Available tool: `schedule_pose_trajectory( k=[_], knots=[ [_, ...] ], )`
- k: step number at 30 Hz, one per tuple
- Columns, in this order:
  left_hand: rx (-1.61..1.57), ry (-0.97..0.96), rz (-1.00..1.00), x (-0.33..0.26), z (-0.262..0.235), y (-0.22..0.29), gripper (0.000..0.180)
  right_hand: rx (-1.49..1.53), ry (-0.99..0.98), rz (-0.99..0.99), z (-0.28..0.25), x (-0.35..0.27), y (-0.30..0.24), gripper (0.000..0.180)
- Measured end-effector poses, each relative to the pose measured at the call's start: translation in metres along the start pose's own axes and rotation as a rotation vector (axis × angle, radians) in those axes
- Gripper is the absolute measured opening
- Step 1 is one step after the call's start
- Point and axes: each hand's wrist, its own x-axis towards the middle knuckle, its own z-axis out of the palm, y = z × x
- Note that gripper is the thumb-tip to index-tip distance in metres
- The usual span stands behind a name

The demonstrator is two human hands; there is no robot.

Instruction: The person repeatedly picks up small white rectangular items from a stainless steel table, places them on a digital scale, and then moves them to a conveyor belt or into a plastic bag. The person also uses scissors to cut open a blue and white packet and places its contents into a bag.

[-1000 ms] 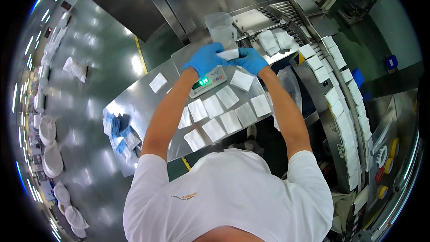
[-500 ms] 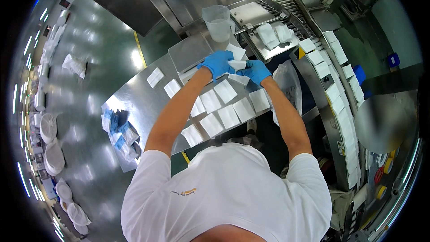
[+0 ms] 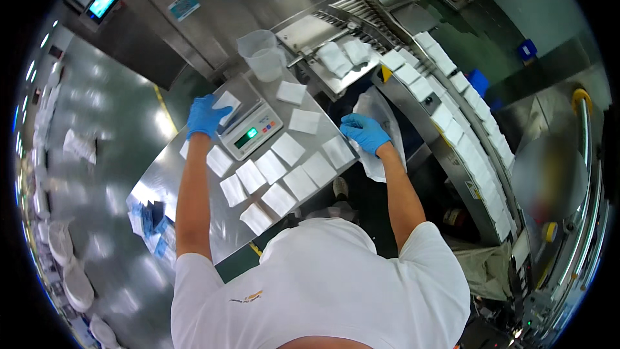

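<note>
A small digital scale (image 3: 252,130) with a green display stands on a steel table (image 3: 161,178). My left hand (image 3: 205,116), in a blue glove, holds a white square packet (image 3: 227,101) over the scale's pan. My right hand (image 3: 365,132), also in a blue glove, rests at the table's right corner beside a white packet (image 3: 338,152), fingers spread and holding nothing. Several white packets (image 3: 278,173) lie in rows on the table in front of the scale.
A clear measuring jug (image 3: 261,55) stands behind the scale. A curved conveyor (image 3: 452,123) carries a line of white packets at the right. A white plastic bag (image 3: 381,116) hangs by the table's edge. Blue and white items (image 3: 147,225) lie at the table's near left.
My hands were together above the packets behind the scale. They have parted: the left went to the scale with a packet, the right came down to the table's right corner.
</note>
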Motion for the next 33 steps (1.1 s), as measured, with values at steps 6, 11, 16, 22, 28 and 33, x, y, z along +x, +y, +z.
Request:
schedule_pose_trajectory(
  k=[6, 11, 16, 22, 28, 33],
  knots=[
    [-0.13, 0.004, -0.107, 0.006, -0.004, -0.033, 0.085, -0.168, 0.136, 0.17, -0.049, -0.045, 0.05, 0.035],
    [-0.097, -0.182, -0.114, 0.014, -0.028, -0.009, 0.096, -0.334, 0.165, 0.328, -0.078, -0.083, 0.139, 0.036],
    [-0.125, -0.222, -0.12, 0.016, -0.028, 0.001, 0.099, -0.392, 0.138, 0.347, -0.079, -0.097, 0.156, 0.034],
    [-0.022, -0.221, -0.036, 0.027, -0.007, -0.001, 0.081, -0.362, 0.127, 0.254, -0.061, -0.058, 0.12, 0.035],
    [-0.359, -0.394, -0.196, 0.005, -0.017, 0.013, 0.064, -0.223, 0.004, -0.111, 0.04, 0.006, -0.013, 0.04],
    [-0.667, -0.192, -0.239, -0.087, -0.031, -0.021, 0.057, -0.847, 0.008, -0.165, 0.095, 0.072, -0.016, 0.075]
  ],
)
